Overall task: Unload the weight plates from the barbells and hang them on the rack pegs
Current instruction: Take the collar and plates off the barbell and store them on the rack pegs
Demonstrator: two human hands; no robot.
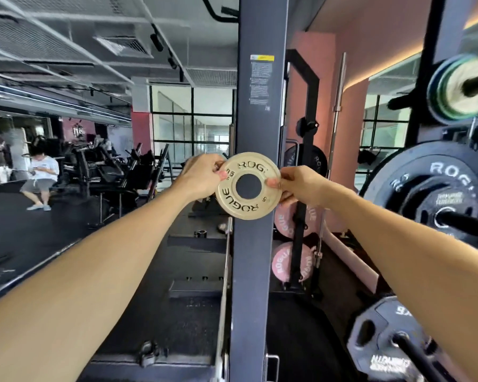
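Note:
A small cream weight plate (248, 202) marked ROGUE is held upright in front of the dark rack upright (253, 266). My left hand (203, 176) pinches its left rim and my right hand (298, 186) pinches its right rim, both arms stretched forward. On the right, a large black Rogue plate (414, 175) hangs on a black peg (469, 223). Above it, small plates (450, 89) with green and white rims sit on another peg. A dark grip plate (381, 343) hangs on a lower peg at the bottom right.
Pink Rogue plates (283, 220) and black plates (319, 161) hang on a second rack behind the upright, beside a standing barbell (337, 86). A barbell collar (200, 233) lies on the black platform. A person (40, 180) sits far left among gym machines.

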